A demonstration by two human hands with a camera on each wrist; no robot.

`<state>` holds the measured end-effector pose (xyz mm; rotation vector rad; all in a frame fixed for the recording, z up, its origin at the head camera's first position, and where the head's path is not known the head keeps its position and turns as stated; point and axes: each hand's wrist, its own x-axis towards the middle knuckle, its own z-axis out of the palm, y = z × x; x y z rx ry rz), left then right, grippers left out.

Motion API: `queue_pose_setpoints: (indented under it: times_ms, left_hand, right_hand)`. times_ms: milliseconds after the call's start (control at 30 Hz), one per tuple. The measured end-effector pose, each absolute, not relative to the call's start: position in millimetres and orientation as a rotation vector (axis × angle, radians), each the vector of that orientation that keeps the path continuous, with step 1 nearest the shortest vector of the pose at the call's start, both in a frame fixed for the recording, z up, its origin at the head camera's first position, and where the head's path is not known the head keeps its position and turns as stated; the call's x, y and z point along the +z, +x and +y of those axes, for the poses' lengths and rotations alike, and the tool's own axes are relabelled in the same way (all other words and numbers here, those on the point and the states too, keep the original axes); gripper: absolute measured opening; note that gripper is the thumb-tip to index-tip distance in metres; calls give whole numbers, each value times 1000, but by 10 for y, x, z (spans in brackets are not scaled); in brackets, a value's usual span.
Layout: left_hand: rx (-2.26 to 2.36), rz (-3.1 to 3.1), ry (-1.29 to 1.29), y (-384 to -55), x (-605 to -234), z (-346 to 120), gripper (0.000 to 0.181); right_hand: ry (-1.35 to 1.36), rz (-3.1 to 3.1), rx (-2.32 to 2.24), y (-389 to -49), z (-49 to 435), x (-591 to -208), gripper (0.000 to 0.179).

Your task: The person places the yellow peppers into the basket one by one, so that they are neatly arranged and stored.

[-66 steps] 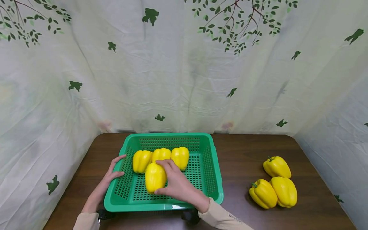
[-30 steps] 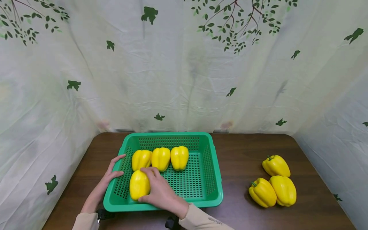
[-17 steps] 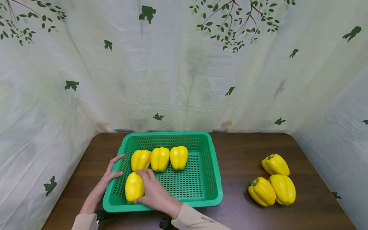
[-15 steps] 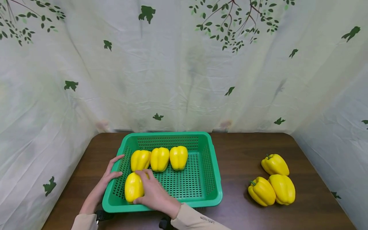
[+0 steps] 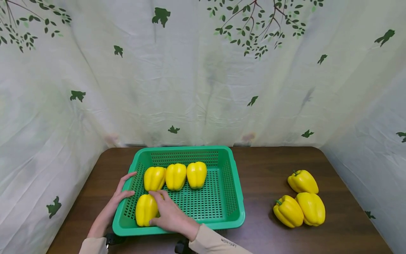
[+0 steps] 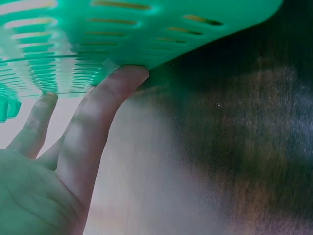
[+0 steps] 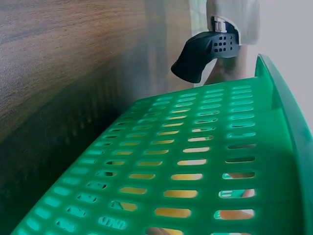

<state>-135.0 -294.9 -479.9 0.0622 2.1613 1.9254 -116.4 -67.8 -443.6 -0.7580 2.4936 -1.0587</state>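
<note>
A yellow pepper (image 5: 146,211) is pinched between thumb and fingers of the right hand (image 5: 174,216), in the near left corner of the green basket (image 5: 239,197). The basket's left side is touched by the left hand (image 5: 116,198), fingers spread. Three more peppers (image 5: 176,177) are lined up behind.

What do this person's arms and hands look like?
The left hand and right hand are gloveless. The left sleeve and right sleeve are beige, the right bearing dark lettering. A black device shows near each hand.
</note>
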Motion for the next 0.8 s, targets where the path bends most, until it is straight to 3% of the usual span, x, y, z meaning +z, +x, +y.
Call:
queue_pose_setpoints:
  times_ms: [200,467,800]
  left_hand:
    - [1916,2134,-5,-1365,-4784,-2952,56]
    - [1990,2172,176,-1365,-4821,-2954,56]
    - [1994,2179,183,-1366,-4821,-2957,56]
  right_hand:
    - [-815,2503,-1038,-1168,-645,-4424,68]
    - [-834,2470,-1128,-1189,-470,-4377,66]
    - [-781,2443,-1236,-1264,-237,-4249,64]
